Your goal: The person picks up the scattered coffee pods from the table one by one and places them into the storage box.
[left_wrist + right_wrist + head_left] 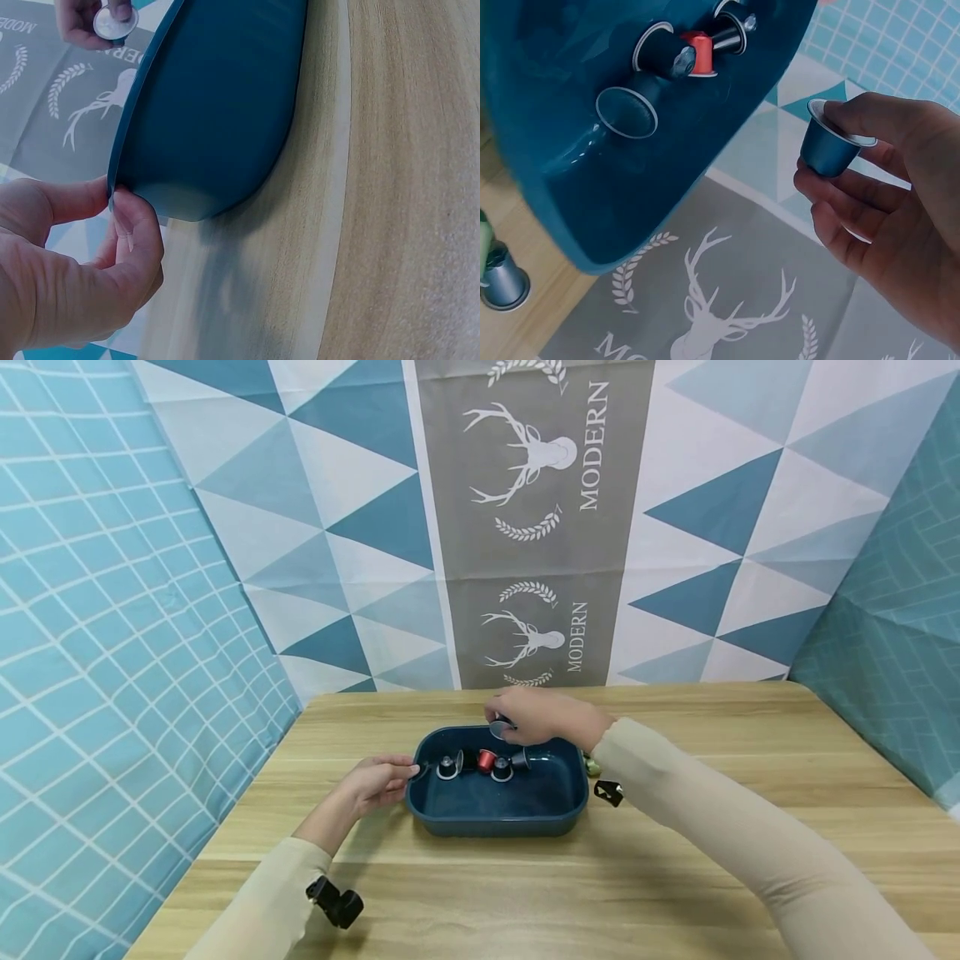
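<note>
A dark blue oval-ended tub (547,793) stands on the wooden table. My left hand (375,783) pinches its left rim between thumb and fingers, seen close in the left wrist view. Over the tub's far edge, my right hand (531,713) holds a blue coffee capsule (827,151) with a silvery lid, thumb on the lid and fingertips under the base. Inside the tub lie several capsules: a red one (700,54), a dark one (662,54), a black one (728,34) and a grey-blue one (628,111) on its side.
Outside the tub's right end, a grey-blue capsule (507,279) and a green capsule (484,238) are on the table, partly behind my right sleeve (675,785) in the head view. A patterned cloth wall (360,568) rises behind the table's far edge.
</note>
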The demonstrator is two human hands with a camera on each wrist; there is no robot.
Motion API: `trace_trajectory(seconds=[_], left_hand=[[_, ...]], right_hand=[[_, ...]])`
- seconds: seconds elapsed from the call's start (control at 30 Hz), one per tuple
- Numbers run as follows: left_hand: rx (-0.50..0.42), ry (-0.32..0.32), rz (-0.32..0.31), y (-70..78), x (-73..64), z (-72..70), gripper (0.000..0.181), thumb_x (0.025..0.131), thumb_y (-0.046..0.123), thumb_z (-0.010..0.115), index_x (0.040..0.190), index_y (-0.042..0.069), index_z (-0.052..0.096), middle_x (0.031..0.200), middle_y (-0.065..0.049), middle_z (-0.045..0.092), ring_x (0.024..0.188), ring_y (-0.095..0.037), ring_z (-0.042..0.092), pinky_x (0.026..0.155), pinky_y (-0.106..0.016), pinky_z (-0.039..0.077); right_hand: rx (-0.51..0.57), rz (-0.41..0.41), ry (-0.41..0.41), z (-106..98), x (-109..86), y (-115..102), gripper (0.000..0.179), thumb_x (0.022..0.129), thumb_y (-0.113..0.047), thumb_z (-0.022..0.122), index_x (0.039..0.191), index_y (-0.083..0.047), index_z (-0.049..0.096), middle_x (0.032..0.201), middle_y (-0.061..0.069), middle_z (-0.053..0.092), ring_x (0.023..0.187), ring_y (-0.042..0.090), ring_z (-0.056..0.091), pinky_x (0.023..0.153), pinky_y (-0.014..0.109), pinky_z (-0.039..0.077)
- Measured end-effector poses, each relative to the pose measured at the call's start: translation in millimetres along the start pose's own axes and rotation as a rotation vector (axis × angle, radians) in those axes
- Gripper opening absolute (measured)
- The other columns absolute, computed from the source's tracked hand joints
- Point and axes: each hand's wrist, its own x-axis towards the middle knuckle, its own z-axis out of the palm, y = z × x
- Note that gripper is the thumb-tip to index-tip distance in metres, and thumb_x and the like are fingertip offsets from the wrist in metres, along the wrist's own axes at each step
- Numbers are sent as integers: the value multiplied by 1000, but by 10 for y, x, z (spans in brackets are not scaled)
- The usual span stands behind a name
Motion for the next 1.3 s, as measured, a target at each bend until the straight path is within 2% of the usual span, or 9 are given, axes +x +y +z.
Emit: trace_trajectory(seconds=[0.23,0.4,0.5,0.73,1.07,1.23,1.3], left_hand=[[30,13,-5,-6,4,-9,48,97,14,59,140,-5,45,91,4,60,77,-4,57,69,-17,51],[28,9,-3,-15,26,2,48,97,14,60,138,-5,45,86,6,60,75,-4,57,67,-16,51],[21,-1,3,-15,27,9,48,97,14,60,138,-6,45,83,6,60,73,-3,57,65,-16,51],[27,0,7,-4,11,-5,49,97,15,60,139,-6,44,89,4,60,76,-4,57,68,-17,51],[36,-3,-15,7,26,-7,47,98,16,59,139,-4,45,92,3,57,78,-5,55,70,-17,50],[30,-14,-9,11,26,-22,47,98,15,58,138,-4,45,90,4,58,76,-4,56,70,-17,51],[33,-12,-8,9,26,-23,46,98,15,58,138,-4,45,88,5,58,76,-4,56,69,-17,51]], right_hand=[[15,-13,-46,8,177,-97,20,92,-7,60,112,-6,63,110,11,67,90,20,59,87,35,54],[-29,-24,-82,44,310,-167,18,91,-6,61,108,-8,63,106,9,67,86,18,56,80,30,50],[-34,-17,-103,88,377,-205,18,90,-6,63,109,-8,62,109,9,66,89,18,56,81,29,50],[-68,2,-161,201,521,-305,15,92,-11,65,107,-9,63,108,6,64,87,15,52,78,26,47],[-185,-49,-236,379,681,-442,20,96,-14,59,114,-15,66,113,2,65,98,13,59,87,23,50],[-151,-33,-252,412,742,-489,17,98,-16,57,112,-13,65,110,2,67,96,14,60,86,23,51],[-131,-30,-234,485,802,-454,14,97,-18,58,108,-14,65,108,1,66,92,13,60,83,23,51]])
